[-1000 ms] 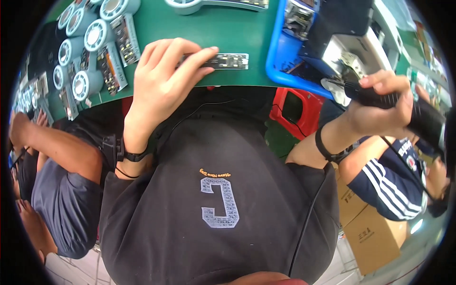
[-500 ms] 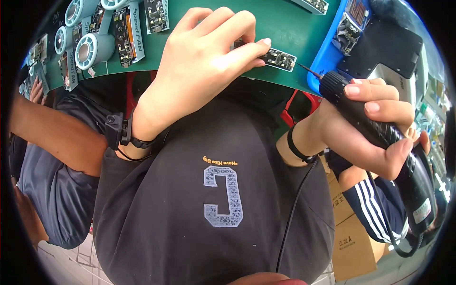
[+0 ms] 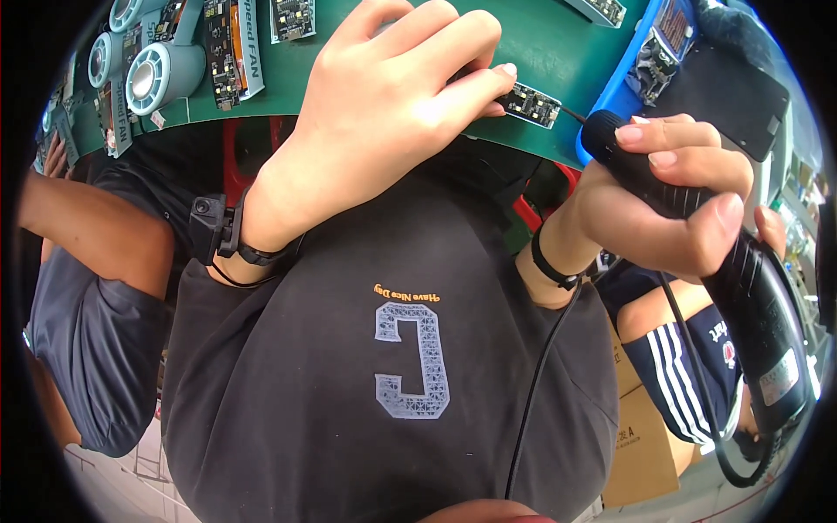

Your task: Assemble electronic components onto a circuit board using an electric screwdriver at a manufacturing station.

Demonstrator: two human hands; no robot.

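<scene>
My left hand (image 3: 397,105) is closed on a narrow casing with a dark circuit board (image 3: 534,106) in it, close to the green table's near edge. Thumb and fingers pinch the casing from above and hide most of it; only its right end shows. In my right hand (image 3: 649,205) is a black electric screwdriver (image 3: 758,322), fingers wrapped round its body. Its thin bit (image 3: 573,114) points left at the casing's right end. Whether the tip touches there, I cannot tell.
Pale blue handheld fans (image 3: 161,80) with exposed boards lie at the left on the green table (image 3: 558,57). At the right stands a blue bin (image 3: 612,94) with parts, beside a black sheet (image 3: 728,96). Co-workers sit on both sides, one arm (image 3: 105,231) close at left.
The screwdriver's front has come closer to the casing's end, and less of the bit shows. The left hand keeps its grip on the casing. The whole view has shifted slightly.
</scene>
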